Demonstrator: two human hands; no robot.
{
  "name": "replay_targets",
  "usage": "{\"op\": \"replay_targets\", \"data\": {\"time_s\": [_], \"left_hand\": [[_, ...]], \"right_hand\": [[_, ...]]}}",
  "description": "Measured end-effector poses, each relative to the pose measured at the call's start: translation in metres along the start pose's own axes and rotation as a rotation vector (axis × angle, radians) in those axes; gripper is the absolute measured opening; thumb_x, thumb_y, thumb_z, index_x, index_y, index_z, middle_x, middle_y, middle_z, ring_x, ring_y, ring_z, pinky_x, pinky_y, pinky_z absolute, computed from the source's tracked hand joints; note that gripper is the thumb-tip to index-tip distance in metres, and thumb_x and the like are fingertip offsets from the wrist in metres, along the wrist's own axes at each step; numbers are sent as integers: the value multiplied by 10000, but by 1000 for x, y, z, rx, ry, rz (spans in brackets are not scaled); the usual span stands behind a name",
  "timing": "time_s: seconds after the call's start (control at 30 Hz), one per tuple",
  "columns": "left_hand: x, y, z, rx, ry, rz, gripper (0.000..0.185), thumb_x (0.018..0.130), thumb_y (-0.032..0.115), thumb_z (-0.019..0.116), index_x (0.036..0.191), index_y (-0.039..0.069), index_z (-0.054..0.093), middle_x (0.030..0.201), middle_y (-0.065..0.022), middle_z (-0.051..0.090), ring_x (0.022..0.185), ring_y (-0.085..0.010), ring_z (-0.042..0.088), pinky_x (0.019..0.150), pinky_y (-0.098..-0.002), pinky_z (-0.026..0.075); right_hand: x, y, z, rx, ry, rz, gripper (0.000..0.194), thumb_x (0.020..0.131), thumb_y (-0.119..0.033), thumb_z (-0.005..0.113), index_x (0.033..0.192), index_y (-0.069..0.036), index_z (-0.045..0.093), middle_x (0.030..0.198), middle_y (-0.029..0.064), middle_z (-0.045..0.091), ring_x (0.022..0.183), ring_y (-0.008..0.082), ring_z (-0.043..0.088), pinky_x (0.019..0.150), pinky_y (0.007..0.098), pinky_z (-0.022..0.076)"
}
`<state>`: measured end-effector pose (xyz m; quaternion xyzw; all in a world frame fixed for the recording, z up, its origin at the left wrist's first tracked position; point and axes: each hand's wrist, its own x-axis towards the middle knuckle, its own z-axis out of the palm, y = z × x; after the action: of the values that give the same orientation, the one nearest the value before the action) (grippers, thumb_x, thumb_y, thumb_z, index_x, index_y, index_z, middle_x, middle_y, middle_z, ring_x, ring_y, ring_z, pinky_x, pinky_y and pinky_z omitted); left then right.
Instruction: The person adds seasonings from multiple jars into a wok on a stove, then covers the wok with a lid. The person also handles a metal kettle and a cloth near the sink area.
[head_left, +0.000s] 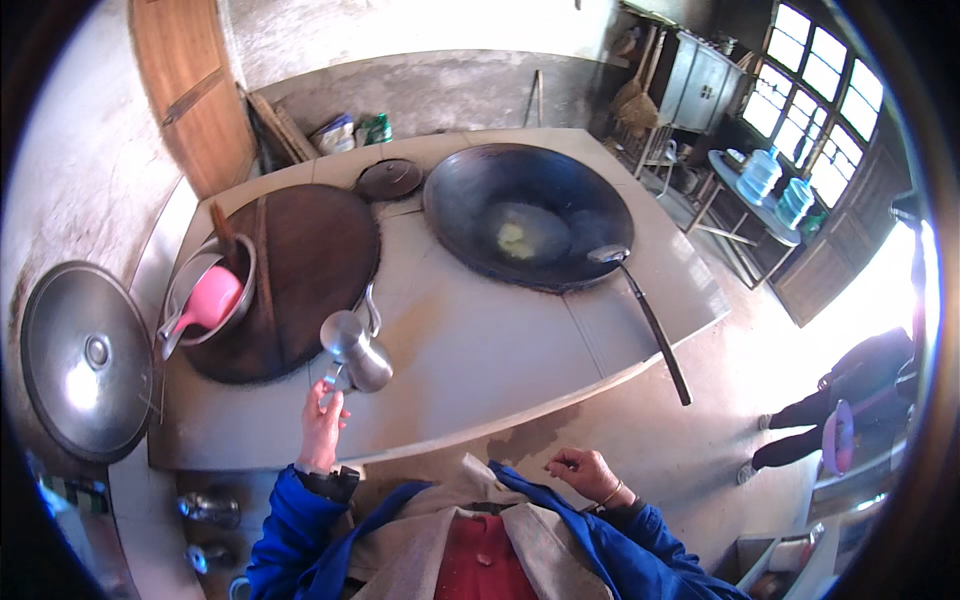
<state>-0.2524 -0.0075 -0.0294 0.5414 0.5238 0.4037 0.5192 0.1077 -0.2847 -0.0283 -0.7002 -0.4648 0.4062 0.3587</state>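
Note:
My left hand (324, 424) grips the handle of a metal pot with a long curved spout (364, 360), at the front left of the stove counter. My right hand (585, 472) hangs in front of my body, fingers curled, with nothing seen in it. Set into the counter is a large wok (555, 195) with a little pale yellowish matter in its bottom. A ladle (652, 322) leans on the wok's right rim, its dark handle sticking out past the counter edge. A pink plastic dipper (210, 296) sits in a metal basin (251, 259) on a round wooden lid (322, 247).
A small round lid (390, 180) lies behind the wooden lid. A large metal lid (86, 360) leans on the left wall. Water jugs (759, 176) stand on a side table (750, 202). At the right, a person (847, 390) stands near a pink basin (838, 439).

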Motion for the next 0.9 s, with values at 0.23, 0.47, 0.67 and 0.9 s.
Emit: {"op": "replay_targets", "data": {"time_s": [0.23,0.47,0.67,0.9], "left_hand": [[40,-20,1,-174,-114,-68,295,988,375,549,875,103,550,709,13,572,648,-81,542,626,-251,450],[94,-15,33,-251,-203,-45,336,991,378,544,773,122,534,639,25,525,609,-72,497,591,-242,407],[136,-3,79,-276,-207,-57,362,992,388,540,763,107,546,644,13,558,590,-77,524,580,-244,417],[168,10,112,-358,-232,-51,346,977,400,571,810,98,595,683,10,600,582,-76,564,566,-232,449]], "right_hand": [[-9,-5,33,34,193,75,169,868,-178,699,922,-17,699,760,99,686,673,149,632,667,291,526],[-21,-5,57,60,241,124,164,866,-178,698,935,-30,710,810,112,711,719,166,669,694,300,537],[-45,-7,68,70,339,186,171,868,-183,696,941,-29,710,803,104,711,712,154,653,685,292,525],[-71,-2,83,66,368,271,147,920,-117,626,955,13,685,881,70,716,775,116,667,703,257,544]]}}
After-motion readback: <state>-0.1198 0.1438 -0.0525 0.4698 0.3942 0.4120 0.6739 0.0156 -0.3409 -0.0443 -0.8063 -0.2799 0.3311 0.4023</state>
